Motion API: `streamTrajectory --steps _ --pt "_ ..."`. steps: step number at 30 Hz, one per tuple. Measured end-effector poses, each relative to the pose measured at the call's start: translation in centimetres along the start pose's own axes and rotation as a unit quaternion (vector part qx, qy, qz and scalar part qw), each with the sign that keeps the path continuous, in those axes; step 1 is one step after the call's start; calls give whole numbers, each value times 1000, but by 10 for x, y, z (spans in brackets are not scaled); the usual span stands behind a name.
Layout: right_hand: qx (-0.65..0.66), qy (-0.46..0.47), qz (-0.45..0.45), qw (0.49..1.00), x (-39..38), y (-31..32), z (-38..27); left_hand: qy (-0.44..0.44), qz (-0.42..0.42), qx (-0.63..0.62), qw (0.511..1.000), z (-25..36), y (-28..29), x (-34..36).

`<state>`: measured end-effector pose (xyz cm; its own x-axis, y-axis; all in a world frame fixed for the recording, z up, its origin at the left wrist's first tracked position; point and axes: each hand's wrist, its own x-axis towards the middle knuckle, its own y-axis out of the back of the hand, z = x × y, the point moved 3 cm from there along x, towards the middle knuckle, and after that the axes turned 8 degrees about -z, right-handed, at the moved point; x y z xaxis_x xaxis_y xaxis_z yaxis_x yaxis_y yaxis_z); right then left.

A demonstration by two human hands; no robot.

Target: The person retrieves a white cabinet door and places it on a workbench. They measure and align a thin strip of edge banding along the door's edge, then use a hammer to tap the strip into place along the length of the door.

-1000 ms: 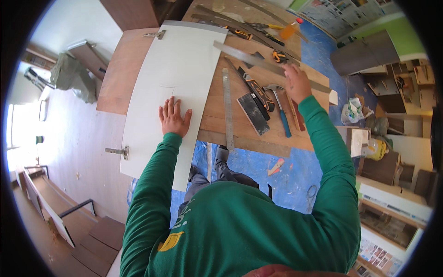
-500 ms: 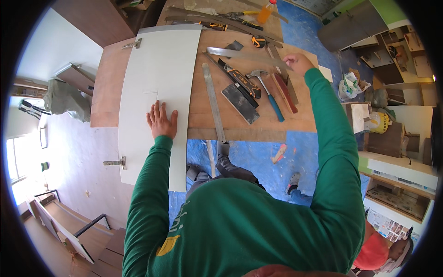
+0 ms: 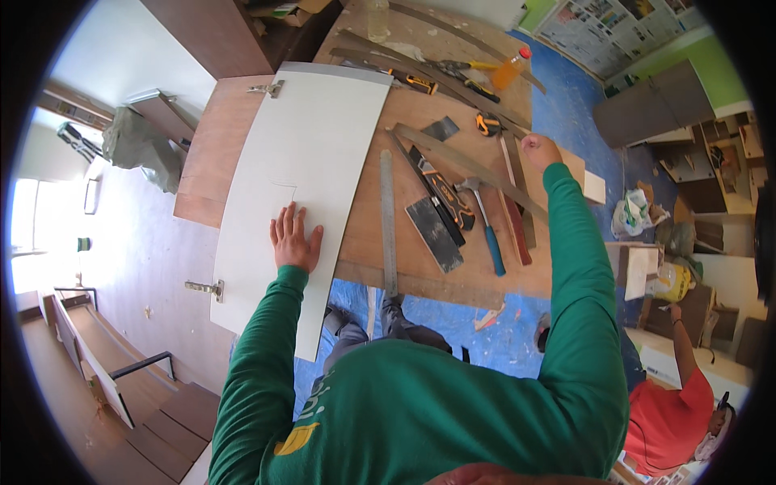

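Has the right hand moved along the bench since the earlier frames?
Cannot tell: the camera shifted. The right hand sits closed beyond the hammer, about as before.

Green long-sleeved sweatshirt, ribbed cuffs at both wrists, yellow emblem on the left chest, dark trousers

A carpentry workshop: a plywood bench (image 3: pixel 242 153) strewn with a hammer (image 3: pixel 483 218), steel ruler (image 3: pixel 388 218) and wood strips (image 3: pixel 469 162).
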<state>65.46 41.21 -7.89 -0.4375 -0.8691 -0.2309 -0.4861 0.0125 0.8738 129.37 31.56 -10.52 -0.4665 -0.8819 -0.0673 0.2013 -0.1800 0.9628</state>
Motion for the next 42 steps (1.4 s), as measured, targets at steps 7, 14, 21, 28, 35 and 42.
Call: streamTrajectory --steps 7,14,21,28,35,42 --pt "12 22 195 980 79 -18 -7 2 -2 -13 1000 5 3 2" --pt "5 161 86 983 161 -48 -173 6 -4 -20 1000 6 7 0" --pt "-149 137 83 976 233 -92 -246 1 -4 -30 1000 7 12 4" --pt "-122 81 9 989 253 -101 -240 1 -2 -45 999 7 13 7" --pt "-96 51 -21 994 254 -100 -242 -4 14 -49 999 8 15 4" --pt "-38 93 51 994 242 -84 -236 -11 16 -47 999 7 16 5"
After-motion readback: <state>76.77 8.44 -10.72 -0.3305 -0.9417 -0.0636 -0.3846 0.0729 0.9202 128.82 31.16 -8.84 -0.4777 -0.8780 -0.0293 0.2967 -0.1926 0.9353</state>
